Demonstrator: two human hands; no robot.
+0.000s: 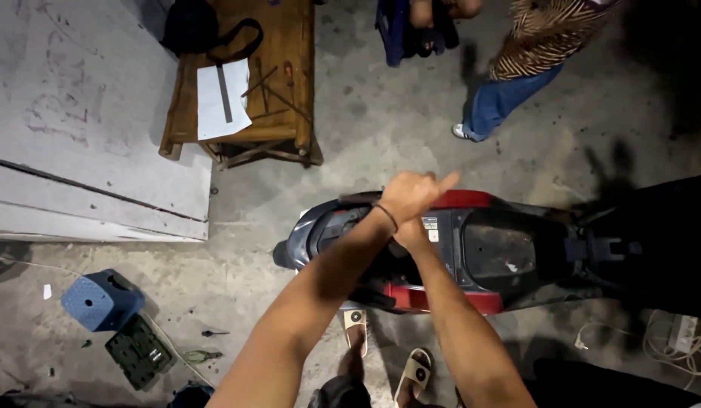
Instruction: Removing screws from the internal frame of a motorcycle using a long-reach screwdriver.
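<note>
Both arms reach down over the scooter (pixel 471 257), which lies across the concrete floor (pixel 381 128) with its seat lifted and the dark storage tub open to the right of the hands. The left hand (pixel 412 193) sits on top, curled into a loose fist over the scooter's rear body, thumb sticking out toward the red panel (pixel 464 199); a dark band circles that wrist. What the grip pinches, if anything, I cannot tell, the fingers are folded under. The right hand (pixel 411 236) is tucked just beneath the left, pressed against the dark middle of the scooter beside a small white sticker; its grip is hidden by the left forearm, so spread or closed, no telling. Below the scooter, the person's feet in pale sandals (pixel 356 326) stand close against its red lower side. Left of the scooter, well apart, a blue plastic stool (pixel 100 300) lies tipped on the floor with a dark socket tray (pixel 139 351) just beside it. Above the scooter, a wooden tabletop (pixel 282 45) carries a white paper sheet (pixel 222 97) and a black bag (pixel 190 26). Another person in blue jeans (pixel 505 98) stands beyond the scooter, upper right.
</note>
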